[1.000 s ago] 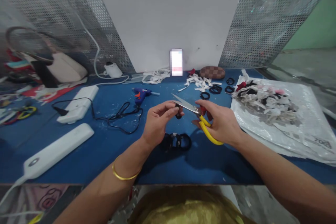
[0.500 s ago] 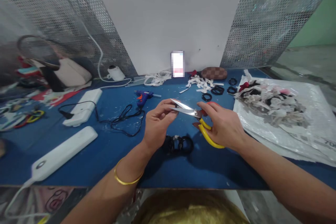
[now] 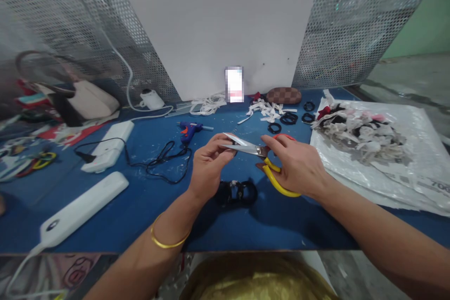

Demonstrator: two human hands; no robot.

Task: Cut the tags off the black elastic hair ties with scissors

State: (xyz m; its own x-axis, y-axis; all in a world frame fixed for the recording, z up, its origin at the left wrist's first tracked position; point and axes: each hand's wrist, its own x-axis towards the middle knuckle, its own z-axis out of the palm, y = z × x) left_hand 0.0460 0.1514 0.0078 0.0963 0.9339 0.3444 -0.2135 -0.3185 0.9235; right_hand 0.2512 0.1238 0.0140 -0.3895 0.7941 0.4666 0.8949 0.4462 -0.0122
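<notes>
My right hand point(image 3: 298, 166) grips a pair of scissors point(image 3: 250, 149) by its red and yellow handles. The blades are parted and point left, reaching my left hand point(image 3: 210, 164). My left hand is closed, thumb against fingers, around something small and dark that the blades and fingertips mostly cover; I cannot make out what it is. Just below the hands, black hair ties point(image 3: 248, 192) lie on the blue table point(image 3: 281, 234). More black hair ties point(image 3: 288, 118) lie farther back, near a small heap of white ribbon pieces point(image 3: 269, 110).
To the left are a blue glue gun point(image 3: 190, 131) with its black cord, a white power strip point(image 3: 108, 145) and another long white device point(image 3: 84, 208). At right, fabric bows point(image 3: 365, 136) are piled on a white plastic sack point(image 3: 418, 126). A phone point(image 3: 234, 85) leans against the white board point(image 3: 225, 28).
The view has shifted slightly, so everything sits a little farther left. The scissor blades look somewhat closer together. Both hands keep nearly the same pose and grip.
</notes>
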